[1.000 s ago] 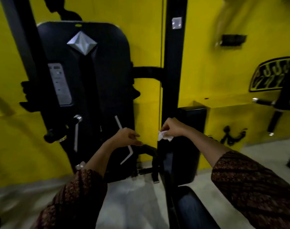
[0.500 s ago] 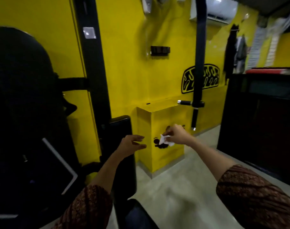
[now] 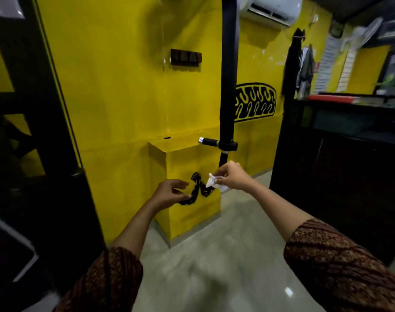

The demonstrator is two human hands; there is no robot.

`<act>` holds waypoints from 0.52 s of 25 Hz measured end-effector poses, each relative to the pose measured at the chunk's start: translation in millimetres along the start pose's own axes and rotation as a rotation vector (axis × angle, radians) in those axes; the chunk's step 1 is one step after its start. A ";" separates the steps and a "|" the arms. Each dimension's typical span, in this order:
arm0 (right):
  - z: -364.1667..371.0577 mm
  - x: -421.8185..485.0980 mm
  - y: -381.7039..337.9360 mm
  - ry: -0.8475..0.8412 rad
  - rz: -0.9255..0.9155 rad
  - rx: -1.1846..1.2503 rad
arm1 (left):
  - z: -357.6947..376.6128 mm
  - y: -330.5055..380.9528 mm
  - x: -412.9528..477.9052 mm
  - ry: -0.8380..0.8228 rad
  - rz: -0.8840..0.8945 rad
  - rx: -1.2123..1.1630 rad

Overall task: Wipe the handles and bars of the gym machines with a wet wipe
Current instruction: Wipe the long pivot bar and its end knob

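Note:
My right hand (image 3: 231,177) pinches a crumpled white wet wipe (image 3: 215,183) in mid-air, just below the lower end of a black hanging bar (image 3: 228,86). That bar comes down from the top of the view and carries a short horizontal handle (image 3: 208,141) with a chrome end cap pointing left. My left hand (image 3: 169,192) floats to the left of the wipe with loosely curled fingers, holding nothing and touching nothing.
A black gym machine frame (image 3: 41,104) and its pad fill the left side. Behind my hands a yellow box-shaped ledge (image 3: 192,212) juts from the yellow wall. A dark cabinet (image 3: 340,176) stands at the right. Grey floor (image 3: 214,266) lies between them.
The view has swung right, away from the black machine on the left. Both hands moved along with it and now sit in front of the hanging bar; the right hand still holds the wipe.

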State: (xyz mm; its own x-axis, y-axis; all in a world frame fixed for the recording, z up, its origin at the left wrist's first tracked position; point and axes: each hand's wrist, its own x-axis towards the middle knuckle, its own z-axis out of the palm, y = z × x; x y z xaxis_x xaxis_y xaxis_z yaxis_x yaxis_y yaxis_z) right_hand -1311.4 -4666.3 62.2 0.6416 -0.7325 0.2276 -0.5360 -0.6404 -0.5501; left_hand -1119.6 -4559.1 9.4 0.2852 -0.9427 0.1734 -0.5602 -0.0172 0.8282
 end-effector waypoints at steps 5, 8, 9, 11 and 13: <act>9.1 50.9 31.1 -0.014 -0.060 0.016 | 3.4 -17.9 55.1 0.031 -0.008 0.049; 17.1 94.3 37.7 -0.048 -0.078 -0.017 | -0.8 -33.7 102.5 0.028 -0.013 0.044; 20.5 110.5 40.8 -0.048 -0.089 -0.026 | -3.0 -39.2 120.6 0.035 -0.008 0.047; 24.2 138.3 44.4 -0.023 -0.112 -0.031 | -8.0 -45.6 155.3 0.040 0.006 0.033; 23.7 172.2 49.2 0.019 -0.128 -0.042 | -13.6 -47.9 196.9 0.011 0.039 0.054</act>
State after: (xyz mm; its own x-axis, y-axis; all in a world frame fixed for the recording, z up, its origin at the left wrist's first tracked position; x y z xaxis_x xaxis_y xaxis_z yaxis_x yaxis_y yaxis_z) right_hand -1214.2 -4818.4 55.3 0.6960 -0.6480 0.3092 -0.4732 -0.7379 -0.4812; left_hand -1026.0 -4739.4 11.2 0.2711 -0.9392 0.2109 -0.6119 0.0010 0.7909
